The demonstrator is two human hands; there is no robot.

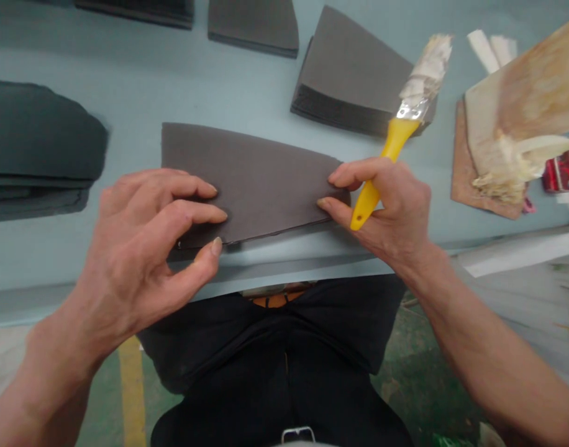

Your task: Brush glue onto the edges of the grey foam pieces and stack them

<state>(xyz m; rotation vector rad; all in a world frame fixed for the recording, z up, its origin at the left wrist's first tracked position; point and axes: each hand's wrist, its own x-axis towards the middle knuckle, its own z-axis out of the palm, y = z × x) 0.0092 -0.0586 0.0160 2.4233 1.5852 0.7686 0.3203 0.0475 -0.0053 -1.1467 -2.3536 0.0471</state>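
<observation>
A dark grey tapered panel [256, 180] lies near the front edge of the pale blue table. My left hand [149, 236] rests on its left part with the fingers apart, the thumb at the panel's front edge. At the narrow right end, my right hand [387, 211] has its thumb and forefinger on the panel. That same hand holds a brush [396, 139] with a yellow handle, its bristles pointing up and away, caked with whitish stuff. The brush passes over a stack of grey panels [354, 68] behind.
Dark folded pieces [37, 136] lie at the left. More grey panels [254, 25] are at the back. On the right, a stained container [531, 87] stands on a brown board [461, 167], near a red packet [558, 174]. The table's front edge [335, 271] is close to my body.
</observation>
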